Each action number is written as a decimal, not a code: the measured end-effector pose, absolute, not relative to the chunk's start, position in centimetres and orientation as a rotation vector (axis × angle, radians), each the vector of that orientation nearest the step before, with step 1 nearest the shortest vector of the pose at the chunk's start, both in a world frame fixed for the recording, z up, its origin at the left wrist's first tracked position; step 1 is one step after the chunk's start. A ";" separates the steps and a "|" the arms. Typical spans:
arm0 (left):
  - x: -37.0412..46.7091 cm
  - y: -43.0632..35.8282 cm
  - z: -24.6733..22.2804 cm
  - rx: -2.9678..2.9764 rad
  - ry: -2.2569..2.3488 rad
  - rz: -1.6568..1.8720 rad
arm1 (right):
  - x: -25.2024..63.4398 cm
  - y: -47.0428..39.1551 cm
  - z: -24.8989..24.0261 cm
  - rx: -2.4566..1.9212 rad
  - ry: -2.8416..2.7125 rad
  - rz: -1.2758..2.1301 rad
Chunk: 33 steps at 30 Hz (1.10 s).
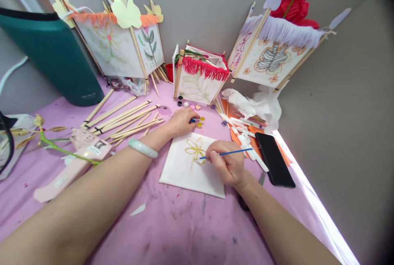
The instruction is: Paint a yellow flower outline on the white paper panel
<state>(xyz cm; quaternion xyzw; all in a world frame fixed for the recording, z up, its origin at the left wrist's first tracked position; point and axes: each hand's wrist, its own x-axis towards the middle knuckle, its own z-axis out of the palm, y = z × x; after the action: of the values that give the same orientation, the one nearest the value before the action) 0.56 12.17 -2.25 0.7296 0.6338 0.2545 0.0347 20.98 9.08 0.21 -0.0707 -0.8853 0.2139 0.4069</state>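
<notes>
A white square panel lies on the pink cloth and carries a yellow painted flower. My right hand rests over the panel's right side, its fingers closed around a thin blue paintbrush. The brush tip points left, at the flower's lower petals. At the panel's top left edge is my left hand, fingers bent beside a small blue paint pot; whether it grips the pot I cannot tell. Two yellow paint pots stand just right of those fingertips.
Painted lanterns stand behind: one orange-fringed, one red-fringed, one purple-fringed. Wooden sticks and a pink glue gun lie left, near a green bottle. White strips and a black phone are right.
</notes>
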 end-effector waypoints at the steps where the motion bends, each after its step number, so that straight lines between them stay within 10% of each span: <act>1: 0.6 12.2 -2.3 2.240 1.952 0.778 | 20.9 9.1 0.2 -0.167 -2.239 0.538; 33: 0.6 12.1 -2.2 2.240 1.953 0.758 | 20.2 7.3 0.8 -0.005 -2.393 0.618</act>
<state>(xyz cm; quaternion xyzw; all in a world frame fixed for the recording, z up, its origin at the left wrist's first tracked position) 0.60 12.14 -2.23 0.7298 0.6365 0.2468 0.0375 20.24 7.32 0.80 -0.0020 -0.9145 0.2360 0.3287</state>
